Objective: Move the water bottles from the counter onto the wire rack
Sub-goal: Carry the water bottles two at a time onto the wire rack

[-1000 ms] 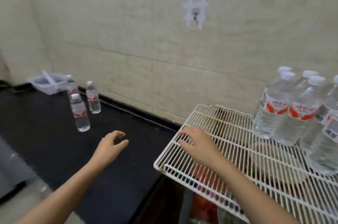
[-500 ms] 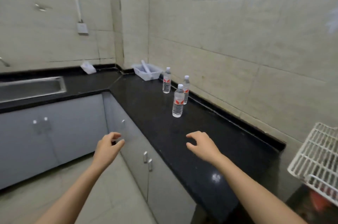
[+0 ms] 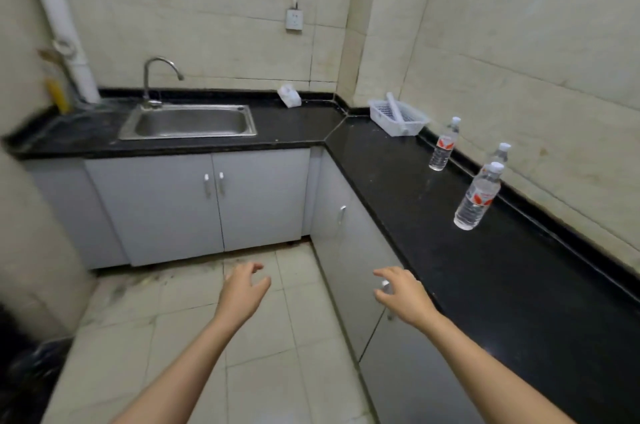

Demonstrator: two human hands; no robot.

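Three clear water bottles with red labels and white caps stand upright on the black counter [image 3: 408, 181] at the right. The nearest bottle [image 3: 478, 197] stands out from the wall, a second [image 3: 500, 155] is half hidden behind it, and the farthest [image 3: 444, 145] is close to the basket. My left hand [image 3: 242, 290] hovers over the floor, open and empty. My right hand [image 3: 401, 292] is open and empty too, in front of the cabinet doors, well short of the bottles. The wire rack is out of view.
A white plastic basket [image 3: 398, 117] sits in the counter's corner. A steel sink [image 3: 190, 122] with a tap is set in the back counter, and a small white packet [image 3: 289, 96] lies by the wall. Grey cabinet doors [image 3: 214, 202] run below. The tiled floor [image 3: 263, 337] lies ahead.
The view has swung left, away from the wire rack, which has left the frame. My right hand came off the rack; both hands now hang empty over the floor and cabinets.
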